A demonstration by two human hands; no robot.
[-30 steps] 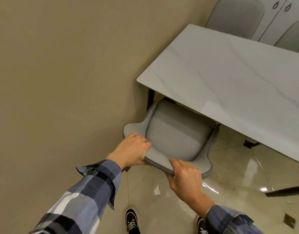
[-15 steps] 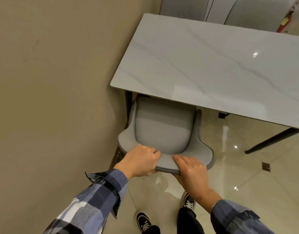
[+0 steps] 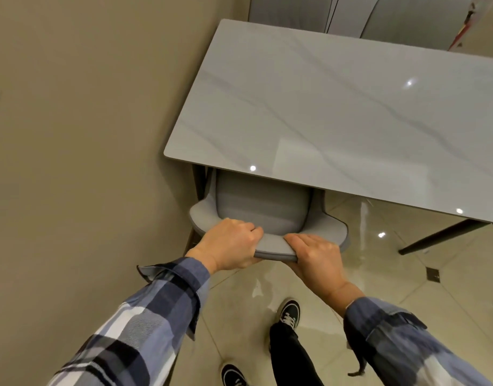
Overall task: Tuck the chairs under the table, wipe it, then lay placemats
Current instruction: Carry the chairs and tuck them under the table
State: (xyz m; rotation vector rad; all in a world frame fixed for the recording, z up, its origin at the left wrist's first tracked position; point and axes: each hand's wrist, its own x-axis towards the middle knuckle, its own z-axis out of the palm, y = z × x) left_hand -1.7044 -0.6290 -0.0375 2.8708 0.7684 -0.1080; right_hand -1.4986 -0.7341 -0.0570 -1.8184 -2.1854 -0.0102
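Observation:
A grey upholstered chair [image 3: 263,210] stands at the near left corner of the white marble table [image 3: 337,112], its seat mostly hidden under the tabletop. Only the curved backrest sticks out towards me. My left hand [image 3: 228,243] grips the top edge of the backrest on its left part. My right hand [image 3: 316,256] grips the same edge just to the right, fingers curled over it. Both sleeves are blue plaid.
A beige wall [image 3: 81,135] runs close along the left side of the chair and table. Two more grey chairs [image 3: 290,9] stand at the table's far side. A dark table leg [image 3: 440,236] slants over the glossy tiled floor [image 3: 407,274] on the right. My feet are below the chair.
The chair has slid further under the table, with less of its seat showing. Both hands kept hold of the backrest and I stepped closer.

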